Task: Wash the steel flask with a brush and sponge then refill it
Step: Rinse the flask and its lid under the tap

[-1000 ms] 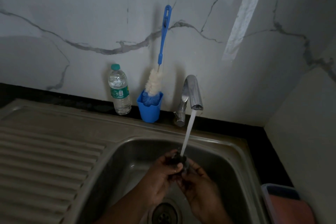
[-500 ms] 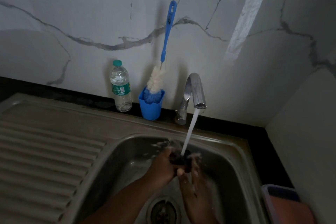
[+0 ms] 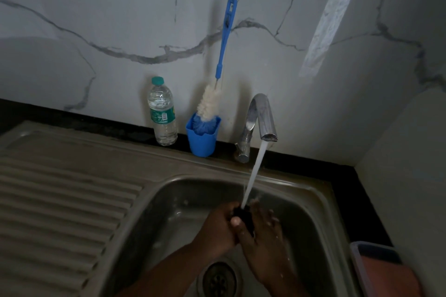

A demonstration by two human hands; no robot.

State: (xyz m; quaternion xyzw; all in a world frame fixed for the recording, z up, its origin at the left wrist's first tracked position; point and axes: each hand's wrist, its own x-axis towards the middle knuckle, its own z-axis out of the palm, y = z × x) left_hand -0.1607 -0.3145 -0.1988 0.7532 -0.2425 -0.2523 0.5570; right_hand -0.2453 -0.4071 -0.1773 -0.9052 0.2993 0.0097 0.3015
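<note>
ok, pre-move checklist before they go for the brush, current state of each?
1. Water running: ok, the stream from the tap lands on the hands.
2. Small dark object secured: ok, left hand grips it; right hand lies against it with straight fingers.
3. What the dark object is: cannot tell, too dark.
4. Bottle brush reachable: ok, standing head-down in the blue cup behind the sink, untouched.
5. Free hand for the brush: not ok, both are busy.
6. Steel flask in view: not ok, none identifiable.
</note>
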